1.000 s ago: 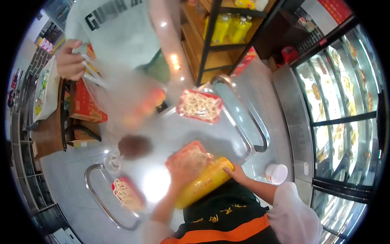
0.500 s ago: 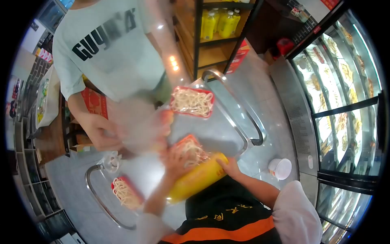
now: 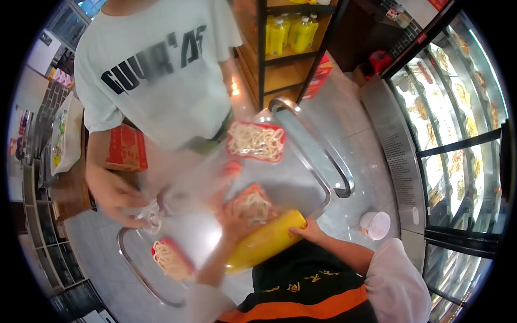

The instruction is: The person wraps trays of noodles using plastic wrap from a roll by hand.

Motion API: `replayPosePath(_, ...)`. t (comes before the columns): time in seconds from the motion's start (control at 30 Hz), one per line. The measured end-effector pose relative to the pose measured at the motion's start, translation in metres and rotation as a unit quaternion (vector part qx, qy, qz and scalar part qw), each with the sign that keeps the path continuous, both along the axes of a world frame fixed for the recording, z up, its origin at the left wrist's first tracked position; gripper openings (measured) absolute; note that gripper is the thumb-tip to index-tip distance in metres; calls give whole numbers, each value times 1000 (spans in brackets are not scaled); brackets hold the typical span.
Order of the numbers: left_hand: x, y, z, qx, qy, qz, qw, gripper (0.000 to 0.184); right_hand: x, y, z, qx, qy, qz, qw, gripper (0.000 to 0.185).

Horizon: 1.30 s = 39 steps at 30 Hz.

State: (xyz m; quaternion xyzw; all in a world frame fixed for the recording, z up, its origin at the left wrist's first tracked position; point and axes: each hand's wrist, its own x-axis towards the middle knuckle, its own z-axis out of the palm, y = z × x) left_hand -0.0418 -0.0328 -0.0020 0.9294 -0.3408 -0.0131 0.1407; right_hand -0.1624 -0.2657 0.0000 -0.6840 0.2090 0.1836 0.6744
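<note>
A yellow plastic-film roll or package (image 3: 266, 242) lies slantwise at the near edge of the metal table, against the apron. My right hand (image 3: 309, 230) grips its right end. My left hand (image 3: 232, 220) is on the left side of a red tray of noodles (image 3: 252, 206), blurred, with its fingers against the tray. Another wrapped red tray of noodles (image 3: 256, 141) sits at the table's far side, and a third (image 3: 171, 259) at the left. Clear crumpled plastic (image 3: 152, 218) is near the left handle.
Across the table a person in a white T-shirt (image 3: 156, 70) reaches over with a blurred hand (image 3: 121, 204) by the crumpled plastic. Metal handles (image 3: 323, 141) flank the table. A white tub (image 3: 375, 225) stands on the floor, a lit display fridge (image 3: 458, 161) at the right.
The other person's arm has swung down and left to the crumpled plastic, and the hazy bag has dropped lower. My hands stay at the tray and yellow package.
</note>
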Motion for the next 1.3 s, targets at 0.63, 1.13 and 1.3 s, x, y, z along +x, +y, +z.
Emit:
replayPosePath(0.63,-42,-35,30,11,106,-48,993,59,-35,-30,17,-157,196,41,967,42)
replayPosePath(1.13,-56,9,-18,38,107,-104,988,76,-60,-7,-9,-264,98,131,951,63)
replayPosePath(1.3,-55,12,-21,68,44,-112,990,63,-62,0,-14,-361,65,108,924,65)
